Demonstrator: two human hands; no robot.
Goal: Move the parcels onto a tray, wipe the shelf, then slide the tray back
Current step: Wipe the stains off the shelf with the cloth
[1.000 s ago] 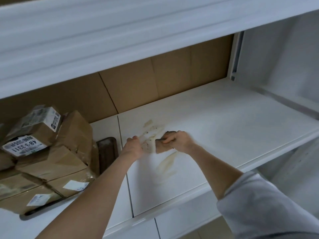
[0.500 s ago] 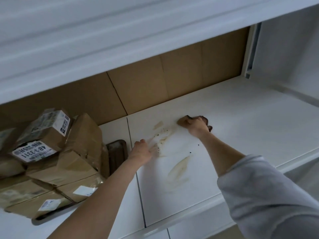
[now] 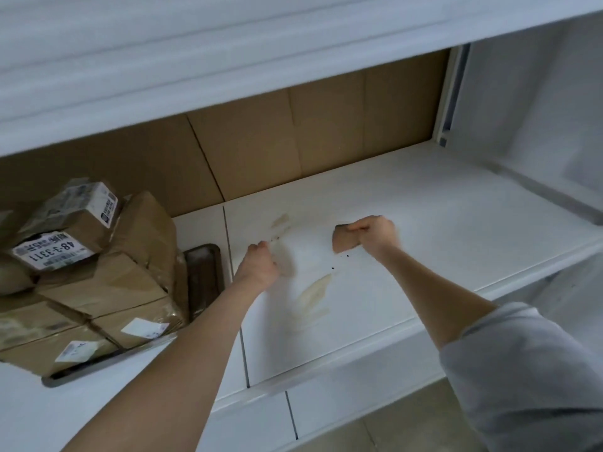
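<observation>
Gripping a brown cloth [image 3: 344, 243] on the stained shelf [image 3: 424, 239], right hand [image 3: 375, 233], left hand [image 3: 259, 267] curled, seemingly empty, parcels [image 3: 98, 282] piled in dark tray [image 3: 204, 272].

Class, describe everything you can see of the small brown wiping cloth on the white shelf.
The small brown wiping cloth looks soft and bunched; only its left part shows. The right hand grips it with curled fingers, holding it against the white shelf board, right of the tan smears. Small dark crumbs lie just in front of it. The left hand does not touch it.
</observation>
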